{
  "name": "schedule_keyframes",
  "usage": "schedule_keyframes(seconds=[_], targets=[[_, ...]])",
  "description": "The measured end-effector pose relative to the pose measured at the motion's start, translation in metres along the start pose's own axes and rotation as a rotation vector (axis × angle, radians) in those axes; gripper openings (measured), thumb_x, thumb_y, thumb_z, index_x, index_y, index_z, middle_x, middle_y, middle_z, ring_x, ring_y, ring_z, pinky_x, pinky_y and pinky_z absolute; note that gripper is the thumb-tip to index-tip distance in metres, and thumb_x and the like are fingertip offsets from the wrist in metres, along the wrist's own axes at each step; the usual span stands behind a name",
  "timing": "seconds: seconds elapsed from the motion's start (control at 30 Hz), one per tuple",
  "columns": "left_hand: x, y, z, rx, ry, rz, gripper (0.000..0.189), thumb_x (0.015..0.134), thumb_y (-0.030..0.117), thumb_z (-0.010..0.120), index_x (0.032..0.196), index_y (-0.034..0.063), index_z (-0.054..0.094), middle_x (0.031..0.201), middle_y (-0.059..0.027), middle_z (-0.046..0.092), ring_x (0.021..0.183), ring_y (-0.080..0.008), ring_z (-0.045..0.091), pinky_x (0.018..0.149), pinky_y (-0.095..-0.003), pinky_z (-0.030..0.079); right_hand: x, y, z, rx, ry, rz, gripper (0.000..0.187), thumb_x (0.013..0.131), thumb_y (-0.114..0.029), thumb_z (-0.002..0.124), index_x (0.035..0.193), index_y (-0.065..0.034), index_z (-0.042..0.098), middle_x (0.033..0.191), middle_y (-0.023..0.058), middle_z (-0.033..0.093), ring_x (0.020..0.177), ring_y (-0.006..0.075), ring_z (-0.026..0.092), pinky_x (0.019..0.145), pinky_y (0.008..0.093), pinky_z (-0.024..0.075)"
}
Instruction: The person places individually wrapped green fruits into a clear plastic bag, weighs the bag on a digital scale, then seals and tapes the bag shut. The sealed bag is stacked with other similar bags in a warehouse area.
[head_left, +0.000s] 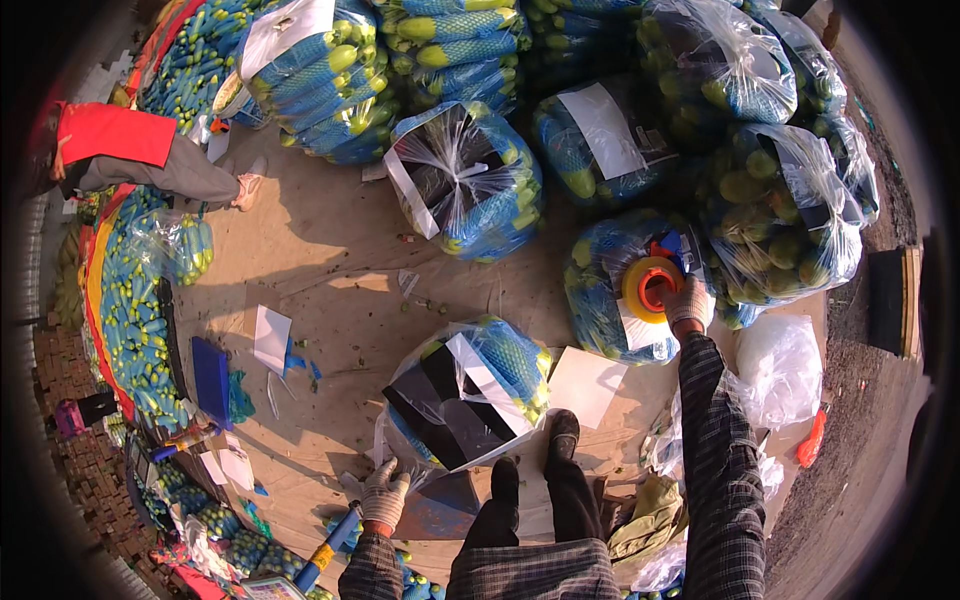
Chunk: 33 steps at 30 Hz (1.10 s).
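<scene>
In front of my feet stands a clear plastic bag (461, 401) packed with long green vegetables in blue foam-net sleeves, with black and white card strips over its top. My left hand (385, 493), in a pale knit glove, grips loose plastic at the bag's lower left side. My right hand (686, 302), gloved too, is stretched out to the right. It holds a tape dispenser (679, 251) with red and blue parts and a wide yellow tape roll (643, 289). The dispenser is over another filled bag (600, 292); whether it touches that bag is unclear.
Filled bags (469, 184) crowd the far side and right. A white plastic bundle (780, 371) lies right. Cardboard (589, 386) lies beside my boot. A person in a red top (116, 135) stands far left by heaped vegetables (135, 307). A blue-yellow pole (328, 547) rises near my left hand.
</scene>
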<state>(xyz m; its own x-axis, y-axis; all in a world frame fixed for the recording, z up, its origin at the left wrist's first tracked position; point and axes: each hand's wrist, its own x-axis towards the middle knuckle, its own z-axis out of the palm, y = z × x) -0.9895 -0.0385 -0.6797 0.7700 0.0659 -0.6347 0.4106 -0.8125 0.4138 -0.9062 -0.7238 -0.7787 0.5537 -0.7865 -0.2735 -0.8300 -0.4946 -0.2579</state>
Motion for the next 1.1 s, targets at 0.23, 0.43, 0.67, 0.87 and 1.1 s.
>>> schedule_keyframes(seconds=[0.23, 0.43, 0.67, 0.87, 1.1], targets=[[0.021, -0.055, -0.043, -0.131, 0.168, -0.666, 0.042, 0.105, 0.032, 0.067, 0.129, -0.0018, 0.067, 0.122, -0.0158, 0.074, 0.110, -0.0242, 0.067, 0.095, -0.0404, 0.056, -0.112, 0.004, -0.047, 0.987, -0.045, 0.115, 0.044, 0.080, -0.010, 0.076, 0.120, 0.0033, 0.062, 0.110, 0.0148, 0.074, 0.098, 0.0258, 0.073, 0.094, 0.0373, 0.0584], [-0.011, 0.164, -0.123, -0.530, 0.118, 0.131, 0.046, 0.102, 0.040, 0.075, 0.123, -0.0002, 0.072, 0.115, -0.0116, 0.076, 0.103, -0.0178, 0.069, 0.091, -0.0355, 0.055, -0.284, -0.091, -0.138, 1.469, -0.802, 0.352, 0.064, 0.077, 0.000, 0.090, 0.135, -0.0010, 0.063, 0.120, 0.0101, 0.074, 0.105, 0.0250, 0.074, 0.101, 0.0389, 0.0599], [0.029, 0.295, -0.173, -0.698, -0.732, 0.216, 0.060, 0.106, 0.060, 0.057, 0.115, 0.0033, 0.075, 0.090, -0.0079, 0.070, 0.085, -0.0184, 0.065, 0.080, -0.0317, 0.052, -0.359, -0.242, -0.176, 1.176, -0.864, 0.143, 0.084, 0.072, -0.015, 0.100, 0.141, -0.0018, 0.055, 0.130, 0.0102, 0.066, 0.121, 0.0212, 0.065, 0.107, 0.0376, 0.0548], [0.083, 0.231, -0.186, -0.779, -0.922, -0.016, 0.034, 0.107, 0.032, 0.068, 0.123, 0.0037, 0.077, 0.095, -0.0095, 0.077, 0.086, -0.0119, 0.066, 0.078, -0.0321, 0.056, -0.413, -0.349, -0.171, 0.446, -0.580, -0.159, 0.090, 0.068, -0.026, 0.102, 0.141, -0.0018, 0.055, 0.124, 0.0158, 0.067, 0.115, 0.0272, 0.068, 0.101, 0.0421, 0.0566], [0.212, 0.122, -0.169, -0.577, -0.498, 0.299, 0.026, 0.103, 0.024, 0.073, 0.099, -0.0008, 0.078, 0.087, -0.0095, 0.077, 0.085, -0.0161, 0.072, 0.079, -0.0330, 0.058, -0.389, -0.372, -0.131, -0.121, -0.607, -0.471, 0.090, 0.070, -0.037, 0.098, 0.143, -0.0059, 0.056, 0.112, 0.0231, 0.068, 0.099, 0.0430, 0.070, 0.086, 0.0533, 0.0583]])
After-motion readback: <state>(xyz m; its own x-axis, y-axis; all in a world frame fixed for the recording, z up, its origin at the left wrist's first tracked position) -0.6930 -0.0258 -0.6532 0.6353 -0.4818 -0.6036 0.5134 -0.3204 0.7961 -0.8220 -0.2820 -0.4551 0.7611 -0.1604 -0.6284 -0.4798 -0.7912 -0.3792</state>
